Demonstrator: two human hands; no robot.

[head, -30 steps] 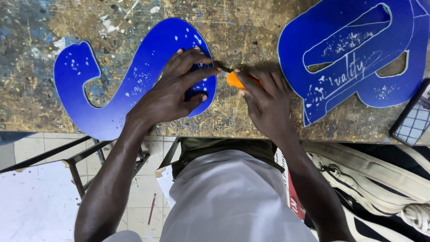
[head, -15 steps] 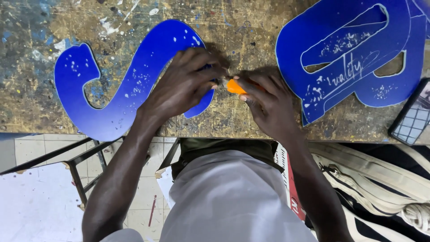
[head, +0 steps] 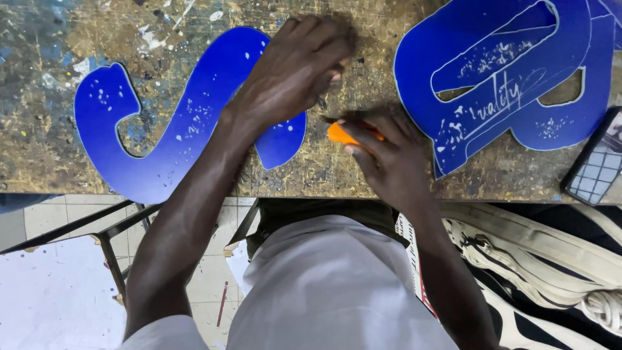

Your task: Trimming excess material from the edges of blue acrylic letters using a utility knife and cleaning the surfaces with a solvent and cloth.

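Left hand (head: pixel 295 68) presses flat on blue S-shaped cutout (head: pixel 188 123), grip open, on paint-stained tabletop (head: pixel 363 175). Right hand (head: pixel 385 159) closed around orange cutter (head: pixel 340 134) — just beside cutout edge. Advice: keep cutout pinned, blade low, fingers away.

Worn wooden workbench (head: pixel 363 175), surface scratched, spattered with blue and white paint. Lying flat on it: blue S-shaped cut-out (head: pixel 188 116) at left; larger blue cut-out (head: pixel 512 78) at right, scratched with white outlines; dark phone-like device (head: pixel 596 168) at the right edge.
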